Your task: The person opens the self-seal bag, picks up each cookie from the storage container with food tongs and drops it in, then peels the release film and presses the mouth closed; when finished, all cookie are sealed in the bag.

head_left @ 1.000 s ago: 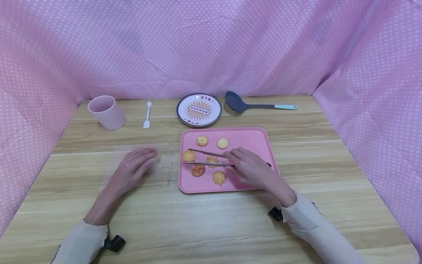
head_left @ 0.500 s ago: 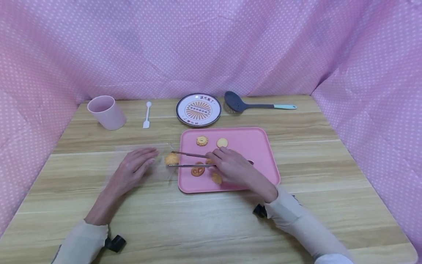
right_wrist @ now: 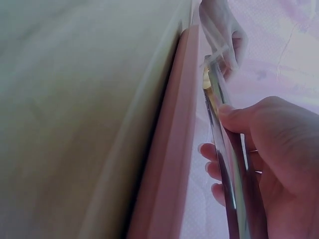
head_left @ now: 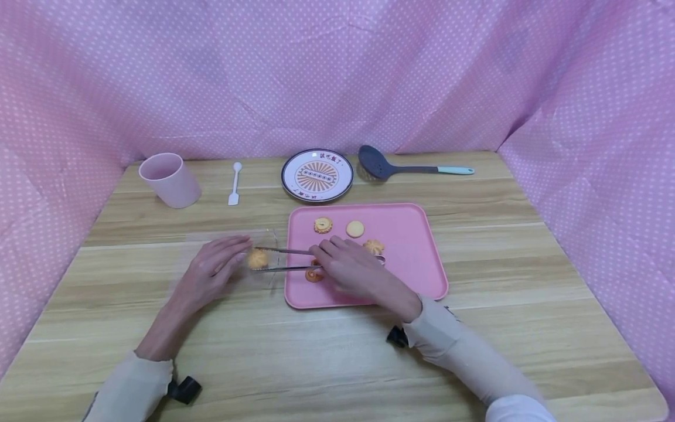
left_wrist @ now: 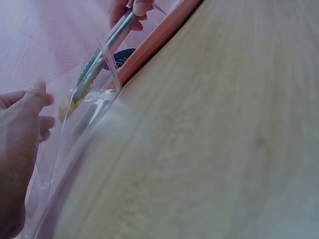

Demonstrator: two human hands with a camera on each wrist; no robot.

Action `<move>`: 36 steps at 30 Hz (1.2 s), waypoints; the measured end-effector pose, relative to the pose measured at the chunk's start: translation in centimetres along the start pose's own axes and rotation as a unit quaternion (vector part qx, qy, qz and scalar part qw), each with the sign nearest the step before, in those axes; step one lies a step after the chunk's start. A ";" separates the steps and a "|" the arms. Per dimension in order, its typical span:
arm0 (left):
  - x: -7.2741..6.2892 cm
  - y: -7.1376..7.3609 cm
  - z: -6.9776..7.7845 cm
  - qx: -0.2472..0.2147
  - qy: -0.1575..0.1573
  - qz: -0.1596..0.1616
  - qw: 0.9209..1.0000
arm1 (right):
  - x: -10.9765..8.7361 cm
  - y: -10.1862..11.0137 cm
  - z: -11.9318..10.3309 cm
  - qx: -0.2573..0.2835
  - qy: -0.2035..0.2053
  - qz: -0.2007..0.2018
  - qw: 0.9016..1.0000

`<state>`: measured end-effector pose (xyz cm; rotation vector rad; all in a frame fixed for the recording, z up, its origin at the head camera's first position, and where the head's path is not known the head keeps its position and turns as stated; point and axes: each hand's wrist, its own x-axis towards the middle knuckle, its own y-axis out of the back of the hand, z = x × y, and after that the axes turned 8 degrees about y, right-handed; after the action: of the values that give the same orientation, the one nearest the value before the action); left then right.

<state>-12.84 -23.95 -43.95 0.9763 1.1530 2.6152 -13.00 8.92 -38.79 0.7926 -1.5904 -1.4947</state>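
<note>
R hand, mid-frame: grips metal tongs clasping rnd cookie. L hand, ctr-left: pinches clear plastic bag. Pink tray, mid-frame.

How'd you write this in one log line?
left hand: holds clear bag; right hand: grips tongs; tongs: pinch cookie inside bag; pink tray: other cookies

The left arm and the right arm reach forward and lean in. The left grip is a bare hand, pinching, its fingers close together. The right grip, also bare, is curled up, thumb across from its fingers.
</note>
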 end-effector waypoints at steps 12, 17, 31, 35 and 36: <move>0.0 0.1 0.2 -0.003 0.005 0.005 1.000 | 2.2 -0.3 -1.1 -0.011 0.002 -0.015 1.000; 0.2 0.1 0.2 -0.009 -0.001 0.008 1.000 | 3.1 -0.5 -1.4 -0.019 0.008 -0.014 1.000; 0.3 -0.1 -0.2 -0.006 -0.022 0.019 1.000 | 3.2 -0.3 -1.6 0.014 -0.011 -0.018 1.000; 0.2 -0.1 -0.2 -0.003 -0.020 0.016 1.000 | 2.5 -0.1 -1.3 0.014 -0.021 -0.022 0.999; 0.2 -0.1 -0.2 -0.002 -0.018 0.016 1.000 | 2.3 0.0 -1.2 0.014 -0.023 -0.021 0.999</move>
<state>-13.09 -23.93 -44.01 1.0453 1.1325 2.6110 -13.11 6.36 -38.55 0.8174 -1.6400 -1.5336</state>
